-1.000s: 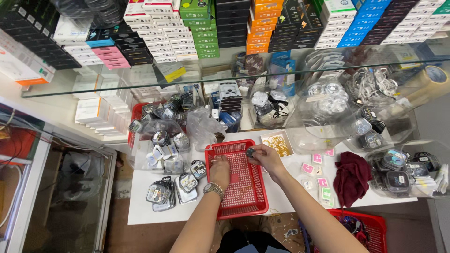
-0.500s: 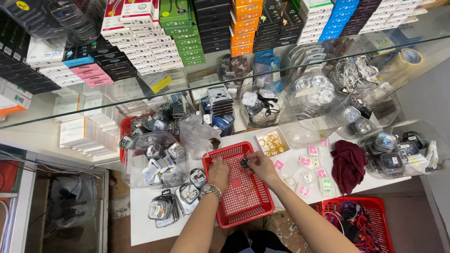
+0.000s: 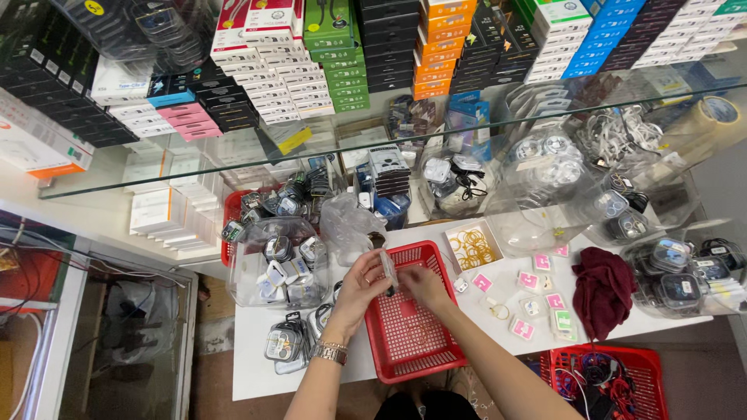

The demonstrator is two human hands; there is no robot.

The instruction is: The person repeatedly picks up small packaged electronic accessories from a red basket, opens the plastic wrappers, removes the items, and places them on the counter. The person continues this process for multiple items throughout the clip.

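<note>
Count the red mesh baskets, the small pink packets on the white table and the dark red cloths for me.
Red mesh baskets: 3, one under the hands, one at the lower right, one behind the clear bags on the left.
Small pink packets: 6, lying right of the middle basket, e.g..
Dark red cloth: 1.
Total: 10.

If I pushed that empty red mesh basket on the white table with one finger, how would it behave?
The red mesh basket looks like thin perforated plastic with nothing in it, so it is probably light and would slide easily on the smooth white table. Its low, wide shape suggests it would not tip. It overhangs the table's near edge, so it might drop off.
</note>
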